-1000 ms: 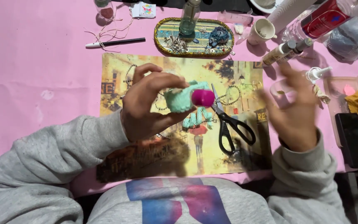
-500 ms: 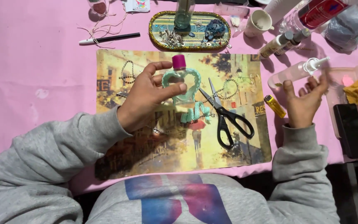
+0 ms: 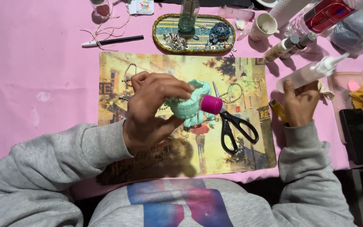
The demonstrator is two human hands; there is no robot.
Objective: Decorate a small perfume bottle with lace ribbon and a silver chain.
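On the pink tabletop (image 3: pixel 30 63), the printed picture mat (image 3: pixel 156 67) serves as the landmark. Over the mat's left half, the left hand (image 3: pixel 150 107) is raised above the surface with its fingers closed around a small bottle wrapped in mint-green yarn (image 3: pixel 185 105); the bottle lies tilted on its side in the grip, its magenta cap (image 3: pixel 211 104) pointing toward the mat's right. Above the mat's upper left corner lies a dark pen (image 3: pixel 112 40) tangled in pale thread. Just beyond the mat's top edge sits an oval glitter-rimmed tray (image 3: pixel 160 31) holding small trinkets and a glass bottle. On the mat's right half, black-handled scissors (image 3: pixel 232 122) lie with blades closed, tips pointing up toward the tray. Off the mat's right edge, a small yellow tube (image 3: pixel 278 110) lies beside the right hand (image 3: pixel 301 103), whose fingers are wrapped around the lower end of a clear squeeze bottle with a white nozzle (image 3: pixel 311 71), slanting up and away from the mat. Farther right of the mat rests a black phone (image 3: pixel 358 136).
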